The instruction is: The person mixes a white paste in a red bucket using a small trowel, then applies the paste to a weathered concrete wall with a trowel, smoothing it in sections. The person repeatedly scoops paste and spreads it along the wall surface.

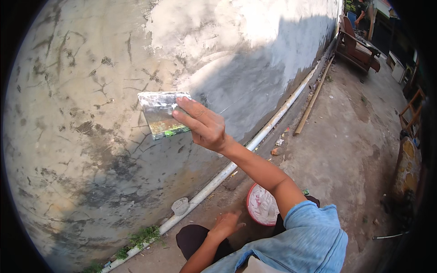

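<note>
My right hand (202, 123) grips a wide, flat putty scraper (165, 116), its fingers laid along the blade's right end. White paste coats the scraper's upper edge, and green and rusty marks show along the lower one. The blade is at the rough, cracked wall (91, 150); whether it touches cannot be told. Up and to the right of it, part of the wall wears a paler, smoother coat. By my bent knee, my left hand (226, 225) holds nothing, with its fingers loosely apart. Between my legs stands a red-rimmed bucket (263, 207) of white paste, partly hidden by my right arm.
A white pipe (218, 177) runs along the wall's foot, with a small pale lump (180, 206) and green weeds (144, 235) beside it. A bamboo pole (314, 98) lies on the ground, near scraps of litter. A brown wooden chair (357, 45) stands far right.
</note>
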The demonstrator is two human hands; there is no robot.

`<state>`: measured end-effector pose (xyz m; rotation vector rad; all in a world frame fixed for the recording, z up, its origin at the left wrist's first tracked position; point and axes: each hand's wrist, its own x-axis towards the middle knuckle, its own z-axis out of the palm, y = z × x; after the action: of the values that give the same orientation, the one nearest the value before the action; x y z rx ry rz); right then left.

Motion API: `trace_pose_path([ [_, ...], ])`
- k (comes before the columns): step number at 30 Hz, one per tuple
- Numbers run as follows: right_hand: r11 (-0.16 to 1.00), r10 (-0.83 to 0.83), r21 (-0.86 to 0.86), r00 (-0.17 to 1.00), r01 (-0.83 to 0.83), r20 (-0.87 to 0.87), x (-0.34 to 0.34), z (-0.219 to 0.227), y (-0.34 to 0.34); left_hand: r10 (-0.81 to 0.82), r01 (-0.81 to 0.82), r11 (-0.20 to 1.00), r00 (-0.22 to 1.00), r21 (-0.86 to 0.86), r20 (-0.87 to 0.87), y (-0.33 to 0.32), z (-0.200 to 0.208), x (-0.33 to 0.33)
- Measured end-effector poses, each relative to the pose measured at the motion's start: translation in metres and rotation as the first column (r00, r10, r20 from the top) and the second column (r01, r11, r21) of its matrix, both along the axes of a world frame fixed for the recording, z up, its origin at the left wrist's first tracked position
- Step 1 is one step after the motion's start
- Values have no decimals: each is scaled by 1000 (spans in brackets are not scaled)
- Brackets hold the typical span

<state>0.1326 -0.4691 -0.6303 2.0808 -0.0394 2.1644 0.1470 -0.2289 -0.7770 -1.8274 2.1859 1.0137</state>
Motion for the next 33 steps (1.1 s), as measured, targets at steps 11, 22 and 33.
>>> trace_pose_path([
  [11,955,-93,289,991,61,98,56,-21,-7,-30,27,996,999,-88,-35,-6,-22,8],
  [22,679,-409,734,818,-23,404,-103,-30,-174,-141,149,989,969,24,-202,-1,-13,-17],
  [33,948,-13,318,999,24,-37,-4,-77,-40,-300,304,952,920,-23,-252,17,-49,-10],
])
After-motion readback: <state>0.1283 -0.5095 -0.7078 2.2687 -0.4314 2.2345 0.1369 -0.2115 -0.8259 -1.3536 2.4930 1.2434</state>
